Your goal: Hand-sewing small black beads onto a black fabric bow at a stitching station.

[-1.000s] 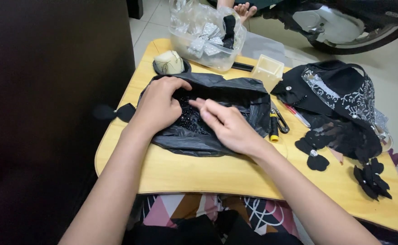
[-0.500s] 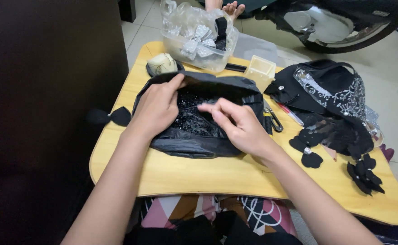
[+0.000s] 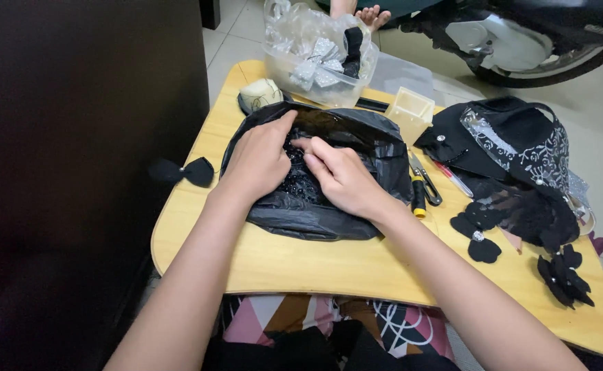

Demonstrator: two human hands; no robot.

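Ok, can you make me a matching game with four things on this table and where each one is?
Things:
1. black plastic bag
2. clear tub
3. small black bow
4. black fabric flower

Places:
A. at the table's left edge
B. under both hands
C. near the table's right end
D. at the far side of the table, behind the bag

Pairs: 1-B, 2-D, 3-A, 4-C

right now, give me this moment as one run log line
left hand: inside black plastic bag | right hand: inside bag, beside left | bag: on wooden lap table | scissors: right of bag
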